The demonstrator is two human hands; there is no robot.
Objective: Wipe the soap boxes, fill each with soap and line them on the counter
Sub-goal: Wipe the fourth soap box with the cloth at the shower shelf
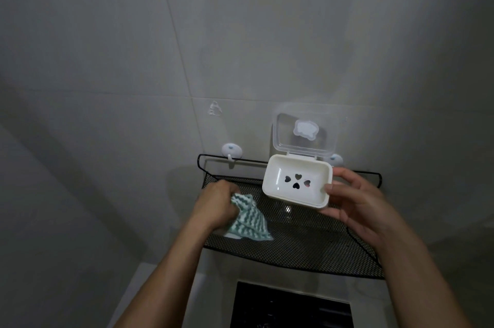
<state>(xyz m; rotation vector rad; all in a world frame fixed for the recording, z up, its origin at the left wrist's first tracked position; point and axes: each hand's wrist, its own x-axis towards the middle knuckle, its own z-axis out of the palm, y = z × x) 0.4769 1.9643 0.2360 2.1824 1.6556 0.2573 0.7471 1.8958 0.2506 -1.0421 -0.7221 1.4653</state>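
A white soap box (283, 195) with heart-shaped drain holes is held above the black mesh shelf, its clear lid (304, 132) flipped up and open. My right hand (352, 199) grips the box at its right end, thumb on the rim and fingers underneath. No soap lies in the box. My left hand (216, 202) clutches a green and white striped cloth (62, 218) that hangs down over the left part of the shelf, a little left of the box.
A black wire mesh shelf (307, 244) hangs on the grey tiled wall from two white hooks (231, 151). A clear adhesive hook (214, 108) sticks to the wall above. Below the shelf is a dark rectangular opening (291, 306) in a pale counter.
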